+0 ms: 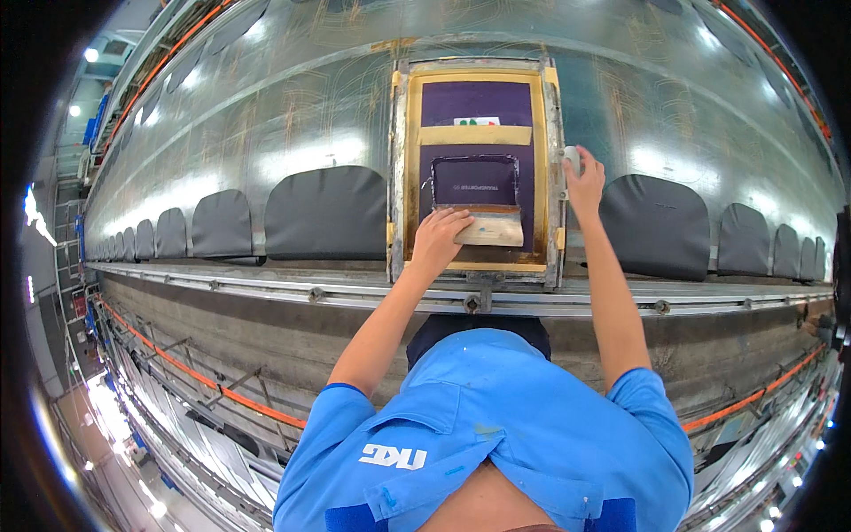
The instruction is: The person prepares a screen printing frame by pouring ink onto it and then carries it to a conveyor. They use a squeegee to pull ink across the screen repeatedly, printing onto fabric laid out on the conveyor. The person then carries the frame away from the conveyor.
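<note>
Your left hand [441, 236] grips the left end of the pale squeegee [498, 230], fingers laid together over its flat back, the thumb's place hard to tell; the squeegee lies across the purple mesh inside the screen frame [552, 133], just below a dark-edged rectangle. It looks light and stiff, probably slick if ink reaches the back, so a hold nearer its middle should keep the edge level. The mesh looks taut and likely easy to mark; the frame seems rigid and heavier, best handled by its side bars. Your right fingers curl around a white grip [572, 160] at the frame's right side, seemingly pinching it. Under it all runs a long, glossy grey desk [222, 133], with soft-looking dark panels [326, 215] in a row and a metal rail [567, 303] along the near edge; bright lamps [91, 55] shine at far left.
</note>
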The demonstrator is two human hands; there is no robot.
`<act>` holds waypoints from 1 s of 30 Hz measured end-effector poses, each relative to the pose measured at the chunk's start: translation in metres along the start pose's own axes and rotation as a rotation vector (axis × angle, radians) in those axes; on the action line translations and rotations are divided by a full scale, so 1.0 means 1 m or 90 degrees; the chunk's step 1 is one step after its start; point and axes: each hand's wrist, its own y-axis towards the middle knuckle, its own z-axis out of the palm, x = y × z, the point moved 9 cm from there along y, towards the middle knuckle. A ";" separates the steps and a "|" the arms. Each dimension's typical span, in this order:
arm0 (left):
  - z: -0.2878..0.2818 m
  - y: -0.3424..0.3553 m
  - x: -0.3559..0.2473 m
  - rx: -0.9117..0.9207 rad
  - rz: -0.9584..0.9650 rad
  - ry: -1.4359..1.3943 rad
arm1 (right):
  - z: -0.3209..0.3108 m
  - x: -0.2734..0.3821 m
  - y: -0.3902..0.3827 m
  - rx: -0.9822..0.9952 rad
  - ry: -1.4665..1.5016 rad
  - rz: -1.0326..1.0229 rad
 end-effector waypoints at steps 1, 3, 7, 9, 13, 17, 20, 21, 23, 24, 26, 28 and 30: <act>0.000 -0.002 0.000 -0.009 0.007 0.000 | 0.015 -0.022 0.009 0.018 0.052 0.043; -0.001 -0.014 0.004 -0.030 0.008 0.004 | 0.030 -0.021 0.018 0.059 0.038 0.085; -0.018 -0.030 0.001 -0.053 0.013 -0.018 | 0.018 0.018 0.030 0.014 0.019 0.059; -0.025 -0.043 0.011 -0.065 -0.014 -0.039 | 0.003 0.042 0.027 0.021 0.010 0.103; -0.065 -0.064 0.044 -0.104 -0.018 -0.013 | 0.044 0.094 0.010 0.046 0.068 0.126; -0.113 -0.100 0.126 -0.086 -0.048 0.006 | 0.137 0.149 -0.030 0.014 0.131 0.047; -0.145 -0.132 0.181 -0.080 -0.049 0.038 | 0.191 0.190 -0.063 0.035 0.145 0.108; -0.151 -0.134 0.191 -0.071 -0.042 0.041 | 0.200 0.194 -0.071 0.050 0.136 0.135; -0.162 -0.137 0.209 -0.054 -0.030 0.049 | 0.212 0.205 -0.076 0.038 0.130 0.120; -0.169 -0.136 0.218 -0.059 -0.014 0.053 | 0.220 0.211 -0.079 0.040 0.142 0.129; -0.175 -0.147 0.228 -0.049 -0.016 0.057 | 0.229 0.220 -0.085 0.044 0.130 0.138; -0.178 -0.157 0.239 -0.024 -0.017 0.051 | 0.235 0.222 -0.093 0.040 0.076 0.139; -0.182 -0.172 0.242 -0.005 0.002 0.061 | 0.237 0.228 -0.092 -0.008 0.087 0.085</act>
